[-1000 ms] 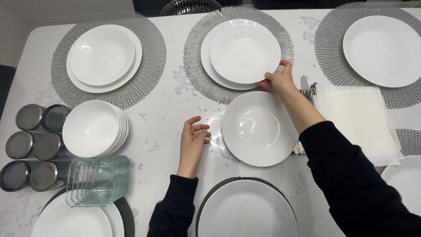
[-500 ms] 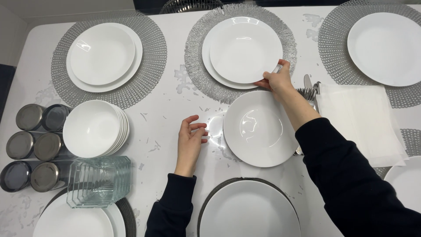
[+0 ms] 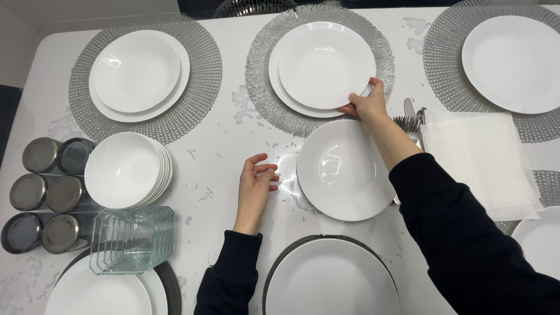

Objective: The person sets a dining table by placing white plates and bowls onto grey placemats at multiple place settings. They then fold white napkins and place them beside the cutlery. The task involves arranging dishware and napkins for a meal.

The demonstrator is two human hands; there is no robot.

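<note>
The white table (image 3: 221,146) carries all items; positions below are given relative to the loose plate (image 3: 344,170) lying at its centre.

Beyond the loose plate lies a round silver placemat (image 3: 259,76) bearing a flat plate (image 3: 277,81) with a shallow bowl (image 3: 325,66) on top. Beyond and to the left, a second placemat (image 3: 201,70) holds the same pair of dishes. Beyond and to the right, a third placemat (image 3: 437,58) holds 1 plate. To the near side lies another plate (image 3: 331,279) on a dark mat.

To the right lies a white napkin (image 3: 478,157), with cutlery (image 3: 411,119) just beside its left edge. To the left stands a stack of bowls (image 3: 125,169), then a stack of glass dishes (image 3: 133,240), then 6 metal-topped tumblers (image 3: 46,192).

The right hand (image 3: 366,105) pinches the near rim of the shallow bowl between thumb and fingers; whether the bowl rests fully on the flat plate cannot be determined. The left hand (image 3: 255,186) sits just left of the loose plate, fingers loosely curled, half open, holding nothing.
</note>
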